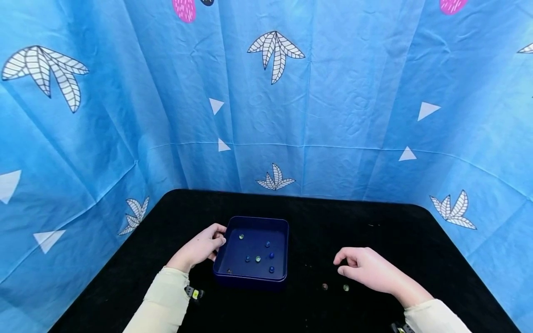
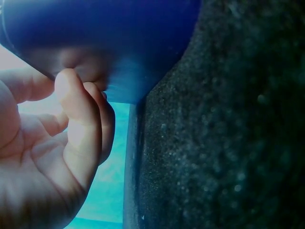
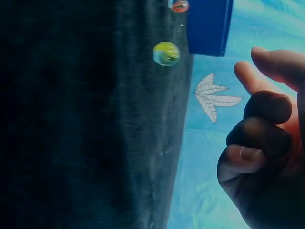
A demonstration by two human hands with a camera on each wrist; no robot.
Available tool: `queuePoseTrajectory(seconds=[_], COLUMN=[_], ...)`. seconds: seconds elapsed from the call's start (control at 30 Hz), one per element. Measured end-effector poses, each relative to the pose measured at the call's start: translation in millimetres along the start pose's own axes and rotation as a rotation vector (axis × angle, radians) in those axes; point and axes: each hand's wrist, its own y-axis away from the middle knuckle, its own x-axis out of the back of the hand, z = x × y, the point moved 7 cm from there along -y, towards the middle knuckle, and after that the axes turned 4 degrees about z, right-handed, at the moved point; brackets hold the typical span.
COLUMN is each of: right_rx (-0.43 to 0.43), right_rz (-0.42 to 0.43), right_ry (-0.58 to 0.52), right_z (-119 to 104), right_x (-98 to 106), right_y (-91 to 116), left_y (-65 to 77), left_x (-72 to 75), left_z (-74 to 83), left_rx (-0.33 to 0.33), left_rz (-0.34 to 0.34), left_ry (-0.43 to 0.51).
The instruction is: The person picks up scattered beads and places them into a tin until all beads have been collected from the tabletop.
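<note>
A dark blue square box (image 1: 251, 277) without a lid stands on the black table. Several glass marbles lie in it, among them a blue marble (image 1: 271, 269) and a yellow-green marble (image 1: 258, 259). My left hand (image 1: 200, 246) grips the box's left wall at the rim; its fingers (image 2: 78, 124) lie curled against the blue side in the left wrist view. To the right, my right hand (image 1: 368, 269) hovers over the table with loosely curled fingers, thumb and forefinger apart, holding nothing. Nearest to it on the cloth are another yellow-green marble (image 3: 166, 54) and a reddish marble (image 3: 179, 5).
Black cloth covers the table (image 1: 333, 222). A blue curtain (image 1: 345, 115) with leaf and triangle prints hangs around its back and sides. Small pale specks (image 1: 374, 225) show on the cloth at the back right.
</note>
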Motion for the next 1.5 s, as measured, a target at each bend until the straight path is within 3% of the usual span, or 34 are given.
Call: queuePoseTrajectory(seconds=[0.2, 0.67, 1.17, 1.5], right_rx=[0.027, -0.018, 0.014, 0.053], right_rz=[-0.039, -0.197, -0.158, -0.090], right_ry=[-0.010, -0.036, 0.020, 0.054], right_z=[4, 24, 19, 8], right_x=[-5, -23, -21, -7], right_y=[5, 11, 9, 0], left_y=[-0.4, -1.3, -2.7, -3.2], left_x=[-0.6, 0.6, 1.8, 1.1], left_z=[0.2, -6.2, -6.5, -5.2], left_rx=[0.007, 0.025, 0.035, 0.035], left_rz=[-0.011, -0.001, 0.009, 0.012], left_ry=[0.000, -0.016, -0.016, -0.020])
